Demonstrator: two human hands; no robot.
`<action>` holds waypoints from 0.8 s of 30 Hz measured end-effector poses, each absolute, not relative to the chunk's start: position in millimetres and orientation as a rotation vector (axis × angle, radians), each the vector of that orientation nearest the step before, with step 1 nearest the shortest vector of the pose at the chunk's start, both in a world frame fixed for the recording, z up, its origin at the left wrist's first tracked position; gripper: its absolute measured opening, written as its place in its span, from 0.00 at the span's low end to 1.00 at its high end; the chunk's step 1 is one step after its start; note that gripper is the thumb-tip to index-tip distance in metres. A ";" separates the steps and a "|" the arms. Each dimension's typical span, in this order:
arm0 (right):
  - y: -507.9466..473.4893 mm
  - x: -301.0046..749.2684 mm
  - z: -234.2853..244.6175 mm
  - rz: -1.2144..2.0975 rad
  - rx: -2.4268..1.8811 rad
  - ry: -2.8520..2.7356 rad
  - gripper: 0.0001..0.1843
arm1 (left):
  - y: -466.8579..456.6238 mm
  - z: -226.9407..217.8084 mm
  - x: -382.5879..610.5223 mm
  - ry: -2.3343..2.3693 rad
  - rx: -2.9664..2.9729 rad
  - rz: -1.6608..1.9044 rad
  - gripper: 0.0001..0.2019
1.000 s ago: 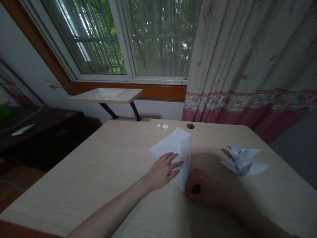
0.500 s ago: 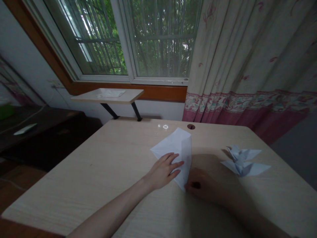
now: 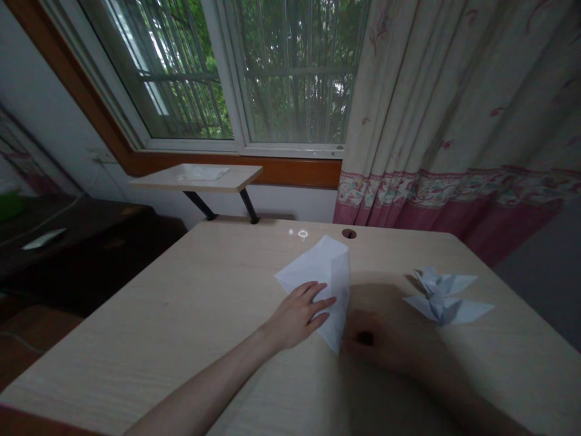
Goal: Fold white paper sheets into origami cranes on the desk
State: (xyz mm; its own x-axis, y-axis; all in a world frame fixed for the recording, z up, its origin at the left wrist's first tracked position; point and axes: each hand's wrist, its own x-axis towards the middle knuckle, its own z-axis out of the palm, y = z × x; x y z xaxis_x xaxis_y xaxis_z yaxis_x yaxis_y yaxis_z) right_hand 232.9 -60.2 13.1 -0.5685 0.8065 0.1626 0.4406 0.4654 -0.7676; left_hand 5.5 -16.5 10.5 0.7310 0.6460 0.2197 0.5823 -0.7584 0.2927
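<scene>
White folded paper (image 3: pixel 313 272) on a pale wood tabletop (image 3: pixel 158 315), left hand (image 3: pixel 297 316) pressing it flat, fingers (image 3: pixel 318 301) spread, right hand (image 3: pixel 374 339) shadowed beside its lower corner, finger position unclear, two paper cranes (image 3: pixel 447 300) nearby

Pale wooden desk (image 3: pixel 149 339); folded white paper (image 3: pixel 308 272) on it; two origami cranes (image 3: pixel 442 300) beside.

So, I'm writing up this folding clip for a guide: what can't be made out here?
All in the head view:
The folded white paper: the part under the left hand is hidden by that hand.
The right hand: its fingers are lost in shadow, so contact with the paper is unclear.
The green object: cut off by the left edge.
</scene>
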 end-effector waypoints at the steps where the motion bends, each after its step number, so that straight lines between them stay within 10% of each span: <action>1: -59.7 234.5 15.3 0.976 -1.095 -2.154 0.12 | -16.3 11.1 5.6 0.978 2.726 0.458 0.18; 24: -39.3 251.8 22.2 0.448 -1.638 -2.225 0.13 | -13.6 8.6 2.3 0.930 2.679 0.506 0.17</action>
State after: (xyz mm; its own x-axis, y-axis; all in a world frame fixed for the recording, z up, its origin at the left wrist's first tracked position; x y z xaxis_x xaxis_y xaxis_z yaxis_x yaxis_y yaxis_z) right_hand 251.8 -39.3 22.2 -0.2767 0.9572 0.0849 0.8496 0.2850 -0.4438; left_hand 2.3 -13.6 8.6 0.7346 0.6354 0.2380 0.5448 -0.7614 0.3513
